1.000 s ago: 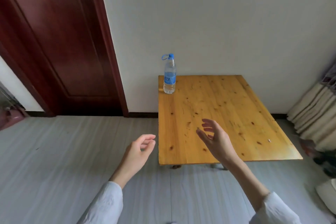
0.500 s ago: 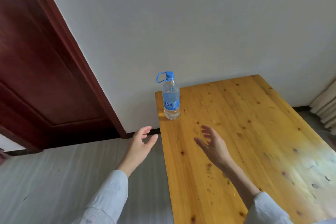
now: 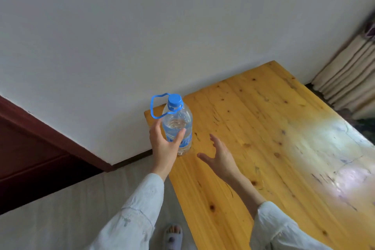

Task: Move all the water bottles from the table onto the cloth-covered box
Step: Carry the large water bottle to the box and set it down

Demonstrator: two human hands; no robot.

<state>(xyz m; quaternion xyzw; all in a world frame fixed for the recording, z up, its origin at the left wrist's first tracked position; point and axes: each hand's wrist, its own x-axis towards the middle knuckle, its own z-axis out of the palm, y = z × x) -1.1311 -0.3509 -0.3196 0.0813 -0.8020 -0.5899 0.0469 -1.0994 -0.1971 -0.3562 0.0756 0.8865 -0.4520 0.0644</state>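
The left hand (image 3: pixel 164 144) curls around a water bottle (image 3: pixel 178 126), thumb and fingers against its sides; whether the grip is firm is unclear. The bottle stands on the table (image 3: pixel 263 138) corner. Just right, the right hand (image 3: pixel 220 155) hovers spread, empty.

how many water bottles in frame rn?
1. The water bottle stands upright at the far left corner of the table, left hand wrapping around it. The cloth-covered box is out of view, so others may be unseen.
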